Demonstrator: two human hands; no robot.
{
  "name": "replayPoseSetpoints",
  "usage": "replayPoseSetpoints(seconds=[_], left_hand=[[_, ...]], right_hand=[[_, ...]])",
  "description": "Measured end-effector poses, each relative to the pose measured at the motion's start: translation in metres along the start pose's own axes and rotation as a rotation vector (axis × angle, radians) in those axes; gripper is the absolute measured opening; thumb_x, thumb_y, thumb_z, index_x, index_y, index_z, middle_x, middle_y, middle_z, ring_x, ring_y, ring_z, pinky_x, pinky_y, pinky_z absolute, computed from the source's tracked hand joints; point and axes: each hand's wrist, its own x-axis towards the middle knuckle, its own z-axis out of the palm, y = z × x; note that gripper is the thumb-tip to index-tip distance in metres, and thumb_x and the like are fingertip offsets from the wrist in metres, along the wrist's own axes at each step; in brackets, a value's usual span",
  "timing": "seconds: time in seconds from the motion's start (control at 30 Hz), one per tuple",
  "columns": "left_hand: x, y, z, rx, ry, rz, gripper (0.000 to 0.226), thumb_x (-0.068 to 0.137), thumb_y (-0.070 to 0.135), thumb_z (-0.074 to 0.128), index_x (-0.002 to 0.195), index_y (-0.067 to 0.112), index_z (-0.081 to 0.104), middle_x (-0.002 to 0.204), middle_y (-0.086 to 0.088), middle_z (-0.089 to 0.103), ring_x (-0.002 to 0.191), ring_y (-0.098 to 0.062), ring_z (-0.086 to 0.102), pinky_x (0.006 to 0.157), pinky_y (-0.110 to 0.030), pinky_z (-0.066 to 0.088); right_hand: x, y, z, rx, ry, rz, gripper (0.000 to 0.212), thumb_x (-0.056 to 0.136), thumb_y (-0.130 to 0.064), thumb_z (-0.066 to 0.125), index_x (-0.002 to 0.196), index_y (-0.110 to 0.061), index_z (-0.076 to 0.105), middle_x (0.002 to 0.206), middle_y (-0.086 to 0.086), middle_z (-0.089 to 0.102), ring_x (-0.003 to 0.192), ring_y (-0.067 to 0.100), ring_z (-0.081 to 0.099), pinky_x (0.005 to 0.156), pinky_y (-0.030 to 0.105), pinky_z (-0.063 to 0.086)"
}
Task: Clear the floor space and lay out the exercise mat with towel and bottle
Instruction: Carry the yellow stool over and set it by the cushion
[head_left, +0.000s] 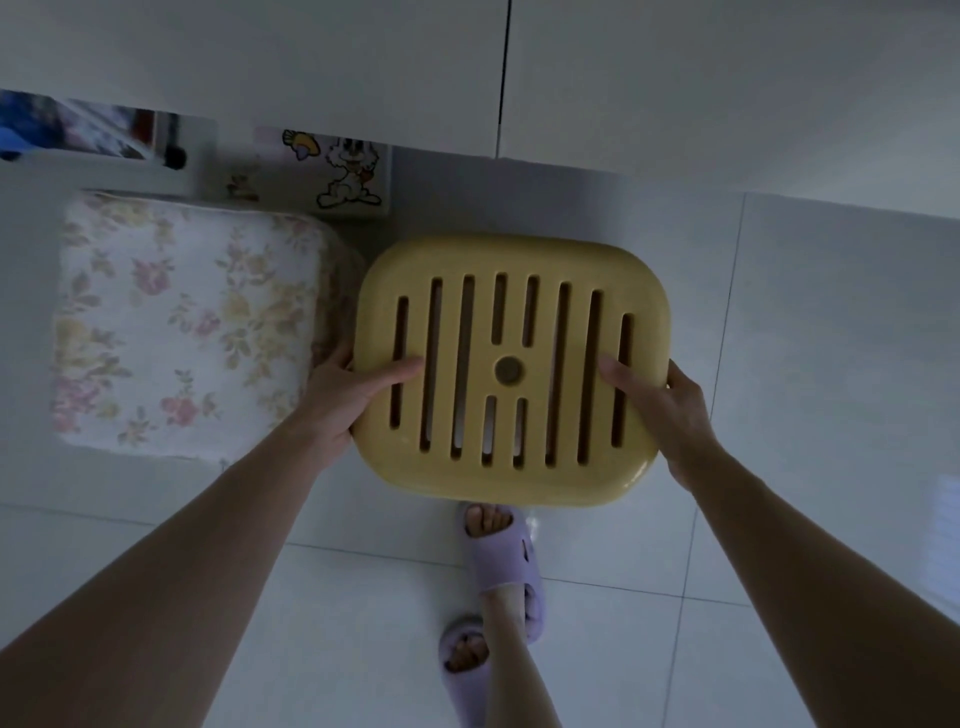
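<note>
A yellow plastic stool (511, 291) with a slotted seat fills the middle of the head view, seen from above. My left hand (345, 400) grips its left edge, thumb lying on the seat. My right hand (670, 410) grips its right edge the same way. Whether the stool's legs touch the floor is hidden by the seat. No exercise mat, towel or bottle is in view.
A floral cushioned seat (182, 327) stands right beside the stool on the left. White cabinet doors (363, 67) run along the top, with a rabbit sticker (348, 171) on the panel below. My feet in purple slippers (509, 561) stand on white floor tiles (805, 364).
</note>
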Motion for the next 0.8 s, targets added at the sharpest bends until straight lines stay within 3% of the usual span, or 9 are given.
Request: replayPoseSetpoints(seconds=[0.2,0.33,0.43,0.57,0.67,0.8], left_hand=[[-0.006,0.003,0.004,0.023,0.023,0.0,0.094,0.044,0.034,0.092,0.129,0.031,0.053,0.113,0.0,0.069,0.105,-0.022,0.065,0.094,-0.053,0.049],[-0.019,0.006,0.008,0.054,0.053,0.04,0.11,0.035,0.048,0.091,0.135,0.032,0.047,0.119,0.003,0.066,0.111,-0.02,0.061,0.097,-0.052,0.047],[-0.044,0.01,0.012,0.08,0.035,0.081,0.112,0.038,0.053,0.089,0.137,0.032,0.043,0.123,0.004,0.062,0.114,-0.02,0.058,0.098,-0.052,0.046],[-0.083,0.018,0.017,0.073,0.025,0.126,0.078,0.069,0.03,0.08,0.136,0.032,0.041,0.128,0.007,0.057,0.119,-0.016,0.052,0.103,-0.047,0.039],[-0.129,0.027,0.023,0.06,0.023,0.164,0.08,0.074,0.027,0.076,0.142,0.029,0.035,0.129,0.015,0.054,0.117,-0.009,0.048,0.098,-0.038,0.035],[-0.197,0.04,0.031,0.039,0.016,0.217,0.072,0.081,0.018,0.072,0.143,0.021,0.035,0.107,0.016,0.054,0.1,-0.005,0.05,0.087,-0.028,0.037]], right_hand=[[-0.001,-0.001,0.001,0.018,-0.01,0.024,0.066,0.073,-0.05,0.073,0.129,-0.024,0.049,0.109,0.001,0.065,0.1,0.023,0.063,0.089,0.048,0.053],[-0.013,-0.001,0.002,0.052,0.022,0.02,0.075,0.074,-0.049,0.073,0.137,-0.023,0.043,0.114,0.0,0.063,0.105,0.024,0.061,0.09,0.045,0.052],[-0.035,-0.005,-0.002,0.064,0.041,0.012,0.091,0.069,-0.056,0.075,0.145,-0.025,0.036,0.126,0.004,0.06,0.113,0.027,0.059,0.097,0.051,0.048],[-0.072,-0.017,-0.011,0.074,0.032,0.016,0.122,0.047,-0.073,0.073,0.15,-0.026,0.026,0.142,0.008,0.05,0.127,0.03,0.05,0.105,0.055,0.041],[-0.111,-0.028,-0.023,0.076,0.037,-0.002,0.121,0.045,-0.077,0.07,0.148,-0.029,0.029,0.142,0.008,0.048,0.129,0.028,0.047,0.106,0.055,0.038],[-0.166,-0.041,-0.044,0.107,0.048,-0.054,0.117,0.046,-0.08,0.07,0.145,-0.031,0.034,0.138,0.006,0.053,0.126,0.024,0.05,0.105,0.054,0.04]])
